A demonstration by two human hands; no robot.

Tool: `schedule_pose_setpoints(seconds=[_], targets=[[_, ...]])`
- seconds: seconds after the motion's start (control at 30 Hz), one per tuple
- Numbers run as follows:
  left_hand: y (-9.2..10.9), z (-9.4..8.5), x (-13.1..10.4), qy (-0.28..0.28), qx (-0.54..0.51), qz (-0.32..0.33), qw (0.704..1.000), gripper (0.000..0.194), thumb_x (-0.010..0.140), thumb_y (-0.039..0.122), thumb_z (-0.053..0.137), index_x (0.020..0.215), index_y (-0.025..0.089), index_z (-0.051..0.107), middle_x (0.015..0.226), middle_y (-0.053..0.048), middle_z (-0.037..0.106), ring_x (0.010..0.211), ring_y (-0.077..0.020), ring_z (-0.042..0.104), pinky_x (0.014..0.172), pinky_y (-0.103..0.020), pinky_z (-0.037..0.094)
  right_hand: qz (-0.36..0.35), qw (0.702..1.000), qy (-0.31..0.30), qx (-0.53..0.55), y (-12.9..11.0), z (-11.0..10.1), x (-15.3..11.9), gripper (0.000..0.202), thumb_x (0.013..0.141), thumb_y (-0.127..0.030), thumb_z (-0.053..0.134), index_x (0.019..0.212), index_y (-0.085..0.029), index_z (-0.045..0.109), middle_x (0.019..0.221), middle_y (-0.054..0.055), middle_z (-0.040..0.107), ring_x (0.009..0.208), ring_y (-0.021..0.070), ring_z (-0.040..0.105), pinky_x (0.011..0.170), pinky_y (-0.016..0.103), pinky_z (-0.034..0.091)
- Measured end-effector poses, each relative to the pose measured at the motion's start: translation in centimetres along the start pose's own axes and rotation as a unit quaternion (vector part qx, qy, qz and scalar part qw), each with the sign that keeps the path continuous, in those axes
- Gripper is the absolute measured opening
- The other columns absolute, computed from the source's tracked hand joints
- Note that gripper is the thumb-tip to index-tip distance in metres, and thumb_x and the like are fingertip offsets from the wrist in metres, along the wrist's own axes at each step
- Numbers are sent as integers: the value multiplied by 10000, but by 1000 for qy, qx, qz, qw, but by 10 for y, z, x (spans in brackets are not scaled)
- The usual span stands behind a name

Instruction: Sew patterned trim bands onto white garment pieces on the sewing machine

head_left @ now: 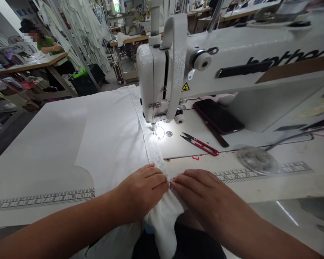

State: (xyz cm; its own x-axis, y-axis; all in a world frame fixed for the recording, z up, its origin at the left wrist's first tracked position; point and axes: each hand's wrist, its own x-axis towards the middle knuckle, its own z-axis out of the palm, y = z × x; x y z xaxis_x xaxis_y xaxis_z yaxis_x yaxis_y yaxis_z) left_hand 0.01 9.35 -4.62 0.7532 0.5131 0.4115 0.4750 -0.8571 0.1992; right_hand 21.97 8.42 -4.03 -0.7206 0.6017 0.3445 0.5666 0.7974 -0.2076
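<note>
White fabric (pixel 110 133) lies across the left of the sewing table and hangs over the front edge. A folded strip (pixel 154 153) along its right side runs under the needle of the white sewing machine (pixel 175 64). My left hand (pixel 142 192) rests on the fabric in front of the needle, its thumb and fingers pinching the strip's edge. Close beside it, my right hand (pixel 202 194) has its fingertips pressed together on the same edge. The two hands' fingertips nearly meet. Below them the loose end of the fabric drops toward my lap.
Red thread snips (pixel 200 144) lie right of the needle plate, near a dark phone (pixel 218 116). A clear round disc (pixel 257 160) sits on the printed ruler (pixel 291 167) at the front edge. A person (pixel 47 45) sits at another table, far left, near hanging white garments (pixel 89 28).
</note>
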Motion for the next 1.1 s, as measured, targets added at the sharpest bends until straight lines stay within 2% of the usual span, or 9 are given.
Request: schedule_pose_setpoints(seconds=[0.17, 0.5, 0.73, 0.9, 1.1], targets=[[0, 0, 0, 13, -2, 4, 1000, 176, 896, 67, 495, 988, 105, 641, 976, -76, 690, 935, -178, 618, 1026, -409, 470, -10, 999, -33, 17, 11, 0, 3, 476, 776, -67, 547, 1245, -149, 556, 1091, 75, 642, 1056, 257, 524, 909, 420, 453], [-6, -5, 3, -26, -23, 0, 999, 167, 895, 64, 502, 971, 96, 647, 931, -59, 672, 917, -166, 608, 1066, -397, 430, -50, 997, -30, -46, 10, 3, 5, 339, 875, -171, 499, 1201, -113, 572, 1025, 92, 634, 992, 260, 509, 896, 417, 420], [-34, -10, 13, -26, -10, 16, 999, 165, 903, 67, 509, 972, 130, 645, 961, -50, 686, 946, -158, 626, 1073, -410, 442, -41, 997, -43, -43, 25, 3, 28, 287, 844, -139, 535, 1127, -130, 582, 987, 80, 614, 934, 235, 500, 824, 382, 418], [-58, -14, 23, -6, -9, 34, 999, 124, 894, 76, 537, 910, 129, 648, 937, -57, 699, 919, -150, 645, 1041, -384, 478, -47, 995, -55, -71, 38, 3, 48, 210, 831, -101, 544, 1024, -141, 617, 885, 62, 591, 861, 227, 482, 735, 353, 394], [-88, -11, 32, 27, -34, 42, 998, 104, 886, 89, 558, 942, 136, 632, 948, -55, 707, 914, -148, 645, 1012, -389, 498, -42, 991, -78, -104, 56, 6, 70, 187, 803, -116, 595, 978, -158, 644, 752, 32, 537, 779, 217, 463, 660, 345, 334]])
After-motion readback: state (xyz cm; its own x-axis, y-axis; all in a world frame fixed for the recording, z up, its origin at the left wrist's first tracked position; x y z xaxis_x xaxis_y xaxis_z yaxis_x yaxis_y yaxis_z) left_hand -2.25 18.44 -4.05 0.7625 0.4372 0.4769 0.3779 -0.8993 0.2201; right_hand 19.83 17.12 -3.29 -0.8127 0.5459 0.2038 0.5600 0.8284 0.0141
